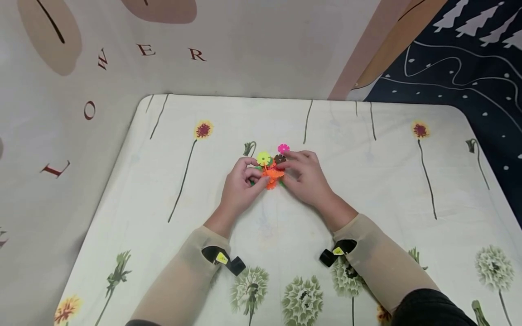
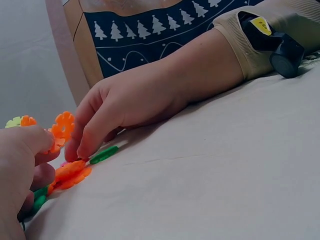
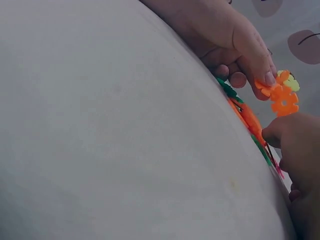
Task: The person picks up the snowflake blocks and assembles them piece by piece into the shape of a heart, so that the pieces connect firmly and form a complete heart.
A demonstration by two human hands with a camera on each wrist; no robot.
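Observation:
Between the thumb and fingers of my left hand (image 1: 240, 183) are joined orange flower-shaped plastic discs (image 3: 285, 102), with a yellow-green disc (image 1: 263, 158) at their far side. These sit raised over a small pile of similar discs on the cloth. My right hand (image 1: 306, 179) reaches down from the other side, its fingertips right at the orange discs (image 2: 72, 175) of the pile. A green disc (image 2: 104, 154) lies beside those fingers. Near the right fingertips are a brown disc (image 1: 279, 158) and a pink disc (image 1: 283, 148). The right fingers partly hide the pile.
A white cloth (image 1: 134, 194) printed with flowers and stems covers the table. Behind it hangs a pale backdrop (image 1: 261, 59) with letters, and a dark one (image 1: 448, 72) with trees at the right. Each wrist carries a small black camera (image 1: 235, 266) over the sleeve.

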